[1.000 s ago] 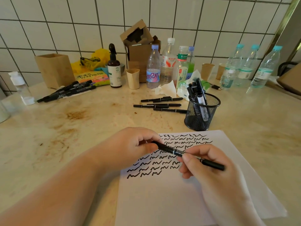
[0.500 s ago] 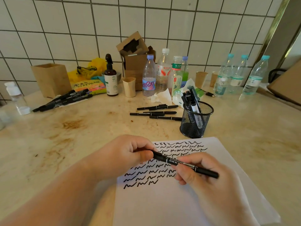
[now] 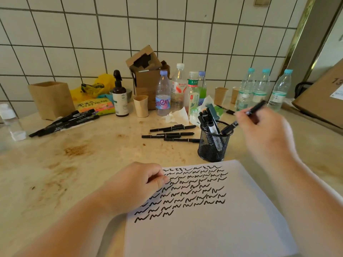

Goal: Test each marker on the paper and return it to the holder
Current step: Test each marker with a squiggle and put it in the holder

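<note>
A white sheet of paper (image 3: 213,229) lies in front of me, covered with rows of black squiggles. Behind it stands a black mesh holder (image 3: 213,145) with several markers inside. My right hand (image 3: 263,134) holds a black marker (image 3: 254,110) tilted, its lower end over the holder's right rim. My left hand (image 3: 137,184) rests as a loose fist on the paper's upper left corner, with nothing visible in it. Several black markers (image 3: 172,134) lie loose on the counter to the left of the holder.
A second heap of black markers (image 3: 65,122) lies at the far left beside a brown box (image 3: 52,99). Water bottles (image 3: 259,89), paper cups (image 3: 141,105), a brown spray bottle (image 3: 120,97), tissue and a cardboard box line the tiled wall. The counter is stained.
My hands have separated. The right hand carried the marker up and right from above the paper to the holder. The left hand let go of the marker and stayed on the paper.
</note>
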